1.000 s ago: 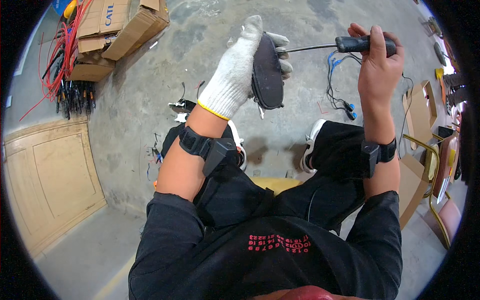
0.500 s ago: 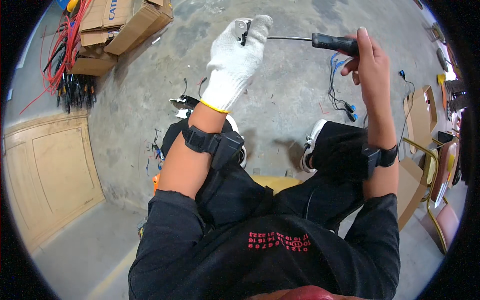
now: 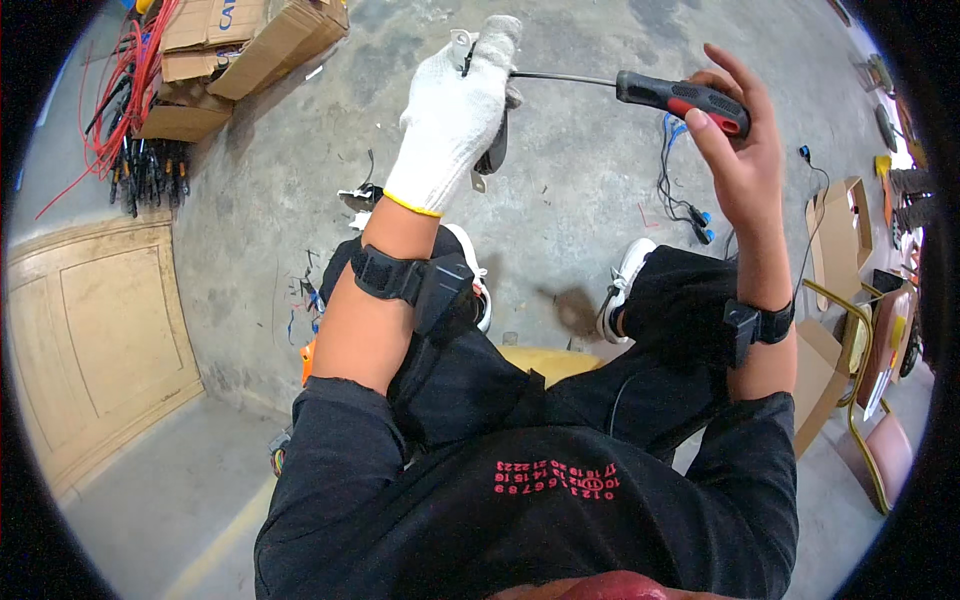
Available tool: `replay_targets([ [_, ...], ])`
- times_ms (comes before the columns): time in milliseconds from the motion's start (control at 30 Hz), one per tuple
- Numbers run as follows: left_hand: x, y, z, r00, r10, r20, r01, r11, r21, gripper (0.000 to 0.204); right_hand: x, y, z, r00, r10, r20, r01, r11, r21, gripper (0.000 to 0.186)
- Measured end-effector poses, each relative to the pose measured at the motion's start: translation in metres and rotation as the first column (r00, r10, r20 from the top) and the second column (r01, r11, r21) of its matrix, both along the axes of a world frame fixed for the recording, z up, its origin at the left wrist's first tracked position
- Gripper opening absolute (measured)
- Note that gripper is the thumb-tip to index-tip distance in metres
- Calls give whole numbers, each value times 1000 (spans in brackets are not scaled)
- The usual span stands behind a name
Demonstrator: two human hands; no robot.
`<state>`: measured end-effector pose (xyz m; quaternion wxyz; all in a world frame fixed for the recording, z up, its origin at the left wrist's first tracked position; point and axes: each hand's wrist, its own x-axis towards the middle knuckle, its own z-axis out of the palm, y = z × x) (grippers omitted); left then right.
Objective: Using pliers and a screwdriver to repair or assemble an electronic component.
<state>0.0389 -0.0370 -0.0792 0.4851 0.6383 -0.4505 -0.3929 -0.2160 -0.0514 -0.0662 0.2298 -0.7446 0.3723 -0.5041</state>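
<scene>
Inside my gloved left hand, closed round it above the concrete floor, I have the part: dark, curved at its lower end, mostly hidden by the glove, with one pale tab poking out below and another above. My bare right hand holds the black-and-red screwdriver near its rear end. Its shaft runs to the glove; I cannot tell what the tip touches. Farther out, I see blue plugs on the floor and a carton to the left.
</scene>
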Motion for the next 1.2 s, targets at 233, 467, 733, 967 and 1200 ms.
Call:
replay_targets([
  [233,-8,9,2,988,-61,145,82,986,-144,44,-20,-25,2,985,5,-171,148,472,869,50],
  [467,-1,2,4,999,-36,-16,36,999,21,43,1,-5,0,998,-56,27,55,997,50,50],
  [733,-2,1,2,999,-53,-5,54,998,35,48,-10,-17,1,990,-74,-117,137,645,752,56],
  [967,3,0,-5,965,-92,-246,87,996,-31,53,-14,-20,2,992,-94,84,-2,660,751,46],
  [1200,-1,0,3,934,-48,-353,61,998,25,54,-14,-23,-10,993,-13,121,6,999,54,41],
])
